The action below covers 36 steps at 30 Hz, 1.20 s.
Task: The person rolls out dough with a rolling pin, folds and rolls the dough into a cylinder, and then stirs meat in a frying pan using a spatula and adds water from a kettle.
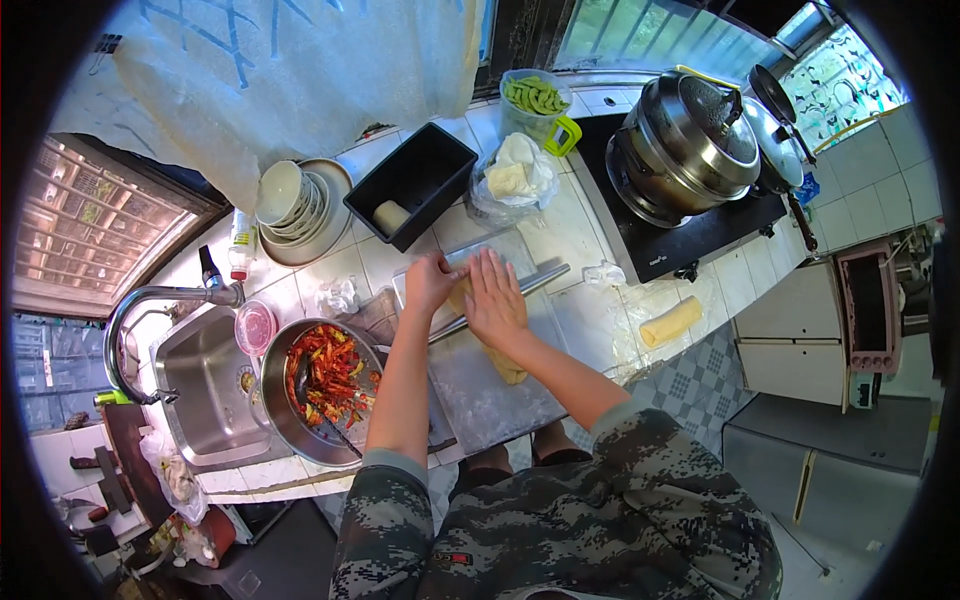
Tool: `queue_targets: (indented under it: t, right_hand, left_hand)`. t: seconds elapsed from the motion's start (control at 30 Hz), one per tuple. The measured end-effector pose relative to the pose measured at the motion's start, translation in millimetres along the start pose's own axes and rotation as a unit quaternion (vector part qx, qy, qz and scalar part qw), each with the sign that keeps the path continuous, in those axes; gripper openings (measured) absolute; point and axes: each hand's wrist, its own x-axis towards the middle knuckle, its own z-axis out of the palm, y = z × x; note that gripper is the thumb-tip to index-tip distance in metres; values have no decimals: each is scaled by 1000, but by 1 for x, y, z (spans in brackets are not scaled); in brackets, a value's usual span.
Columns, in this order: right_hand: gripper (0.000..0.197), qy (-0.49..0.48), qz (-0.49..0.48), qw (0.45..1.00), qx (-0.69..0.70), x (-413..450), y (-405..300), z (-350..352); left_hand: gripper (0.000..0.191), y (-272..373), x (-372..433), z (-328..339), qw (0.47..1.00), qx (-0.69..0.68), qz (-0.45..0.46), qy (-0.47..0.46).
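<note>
A strip of dough [507, 367] lies lengthwise on a grey board [480, 409] dusted with flour. My right hand [495, 300] rests flat over its upper part, fingers stretched out and holding nothing. Beside it, my left hand [429, 283] is curled, its thumb and fingertips at the dough's upper left edge. Whether these fingers pinch the dough is hidden. A metal rolling pin [546, 278] lies slantwise across the board, partly behind my right hand. One rolled dough piece [671, 321] lies on plastic film to the right, and another dough roll [390, 217] sits inside the black loaf pan [442, 166].
Left of the board stands a metal pot [268, 397] of red chillies with a ladle, beside the sink [214, 435]. Stacked bowls [281, 196], a bag of dough [510, 184] and a jug of green pods [534, 97] line the back. A steamer [667, 165] occupies the black stove [656, 251].
</note>
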Motion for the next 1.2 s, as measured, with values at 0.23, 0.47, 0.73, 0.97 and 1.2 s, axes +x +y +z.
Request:
queue_targets:
  t: [0.23,0.47,0.73,0.97,1.2]
  right_hand:
    - [69,-40,62,995,-70,46,-13,11]
    - [68,-27,70,997,-13,19,-7,12]
    - [67,-37,48,996,-60,-29,-1,-10]
    - [70,-85,88,992,-35,25,-21,-6]
    - [69,-57,39,995,-68,-12,-9,-2]
  left_hand:
    - [27,-6,1,1,999,-12,43,20]
    - [23,-11,-4,4,998,-5,62,23]
    - [42,-15,-1,9,998,-17,51,26]
    - [42,-25,4,17,997,2,62,43]
    - [42,-11,-3,6,999,10,31,14]
